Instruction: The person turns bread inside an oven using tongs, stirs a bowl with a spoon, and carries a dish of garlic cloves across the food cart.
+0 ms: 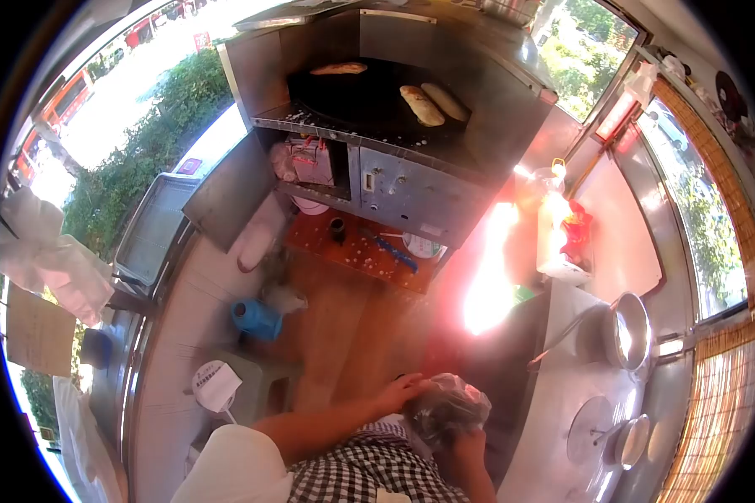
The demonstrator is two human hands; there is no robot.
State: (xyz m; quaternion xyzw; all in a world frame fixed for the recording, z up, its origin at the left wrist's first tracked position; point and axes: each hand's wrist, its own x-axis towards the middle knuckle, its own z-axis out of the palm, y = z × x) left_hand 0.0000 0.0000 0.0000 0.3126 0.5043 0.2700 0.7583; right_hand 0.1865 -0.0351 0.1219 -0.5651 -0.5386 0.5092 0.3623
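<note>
A crumpled clear plastic bag [446, 408] sits at the bottom middle, just in front of my checked apron. My left hand [403, 390] lies on the bag's left side with fingers spread over it. My right hand [468, 442] grips the bag from below and to the right. What is inside the bag is hidden. Farther off, a black griddle [369, 105] carries three rolled flatbreads [422, 105].
A metal cabinet [411, 197] holds the griddle. A blue jug [256, 318] stands on the wooden floor at left. On the right counter are a steel bowl [632, 331], round lids [596, 427] and a clear container [555, 230]. Strong sun glare covers the middle.
</note>
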